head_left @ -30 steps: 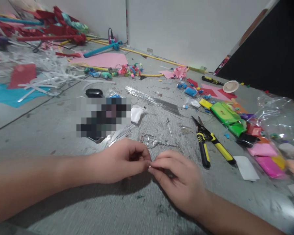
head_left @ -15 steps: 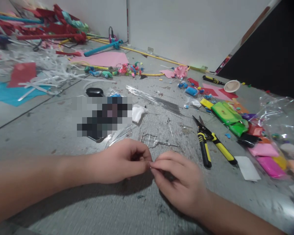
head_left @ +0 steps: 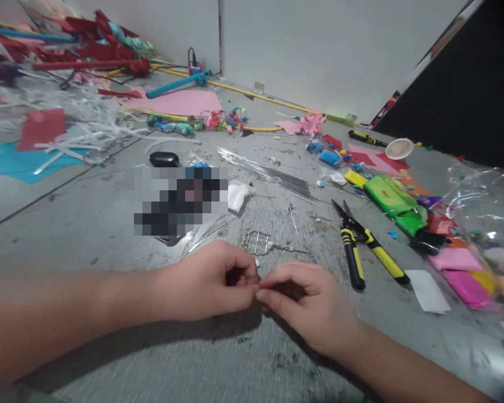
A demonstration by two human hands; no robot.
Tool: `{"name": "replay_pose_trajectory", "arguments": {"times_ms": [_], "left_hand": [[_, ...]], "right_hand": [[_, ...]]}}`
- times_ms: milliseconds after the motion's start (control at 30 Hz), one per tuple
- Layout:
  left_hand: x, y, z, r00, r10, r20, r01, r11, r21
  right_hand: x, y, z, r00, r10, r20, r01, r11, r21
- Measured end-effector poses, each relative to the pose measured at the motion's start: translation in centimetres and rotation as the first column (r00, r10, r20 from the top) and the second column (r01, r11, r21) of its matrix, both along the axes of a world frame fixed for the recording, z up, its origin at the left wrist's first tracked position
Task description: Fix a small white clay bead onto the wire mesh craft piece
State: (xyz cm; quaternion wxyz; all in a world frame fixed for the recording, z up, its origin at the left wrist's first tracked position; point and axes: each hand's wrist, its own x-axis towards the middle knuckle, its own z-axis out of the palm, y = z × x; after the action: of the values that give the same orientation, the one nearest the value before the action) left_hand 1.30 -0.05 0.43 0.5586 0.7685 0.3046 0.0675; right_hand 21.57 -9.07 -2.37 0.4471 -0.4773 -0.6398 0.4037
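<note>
Fingertips [head_left: 250, 293] of the left hand [head_left: 210, 285] and right hand [head_left: 319, 313] meet in narrow pinches above the grey tabletop [head_left: 172, 364], probably so both can control something tiny; whether anything sits between them cannot be told. A small white lump [head_left: 257, 262] shows just beyond the pinch, held or resting, unclear. Past it lies a racket-shaped wire frame [head_left: 257, 243], its twisted handle pointing right. Yellow-and-black long-nosed pliers [head_left: 353, 228] lie open near the right hand, seemingly for easy reach. Farther out are a white packet [head_left: 237, 196] and a bundle of straight wires [head_left: 269, 173].
</note>
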Motion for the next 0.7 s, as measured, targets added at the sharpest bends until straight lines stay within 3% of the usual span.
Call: {"name": "replay_pose_trajectory", "arguments": {"times_ms": [67, 133, 233, 400, 533, 633, 700], "left_hand": [[0.0, 0.0, 0.0, 1.000, -0.014, 0.002, 0.014, 1.000, -0.007], [-0.1, 0.1, -0.1, 1.000, -0.028, 0.009, 0.029, 1.000, -0.011], [-0.1, 0.2, -0.2, 0.997, -0.052, 0.049, 0.052, 0.999, -0.013], [-0.1, 0.2, -0.2, 0.997, -0.044, 0.068, 0.041, 0.998, 0.051], [-0.2, 0.3, -0.1, 0.998, -0.033, 0.061, 0.016, 0.967, 0.253], [-0.4, 0.9, -0.1, 0.992, -0.101, 0.076, 0.046, 0.851, 0.523], [-0.6, 1.4, -0.2, 0.985, -0.165, 0.051, 0.096, 0.770, 0.630]], "right_hand": [[-0.3, -0.2, 0.1, 0.989, 0.004, -0.146, -0.033, 0.980, -0.194], [-0.5, -0.3, 0.2, 0.961, -0.030, -0.276, -0.080, 0.921, -0.381], [-0.4, -0.1, 0.4, 0.919, -0.084, -0.385, -0.143, 0.838, -0.527], [0.7, 0.8, -0.2, 0.827, -0.077, -0.557, -0.206, 0.880, -0.428], [1.2, 0.9, -0.9, 0.806, -0.121, -0.580, -0.167, 0.893, -0.418], [1.1, 0.7, -0.8, 0.828, -0.155, -0.539, -0.122, 0.889, -0.442], [1.1, 0.6, -0.6, 0.845, -0.179, -0.504, -0.090, 0.881, -0.464]]}}
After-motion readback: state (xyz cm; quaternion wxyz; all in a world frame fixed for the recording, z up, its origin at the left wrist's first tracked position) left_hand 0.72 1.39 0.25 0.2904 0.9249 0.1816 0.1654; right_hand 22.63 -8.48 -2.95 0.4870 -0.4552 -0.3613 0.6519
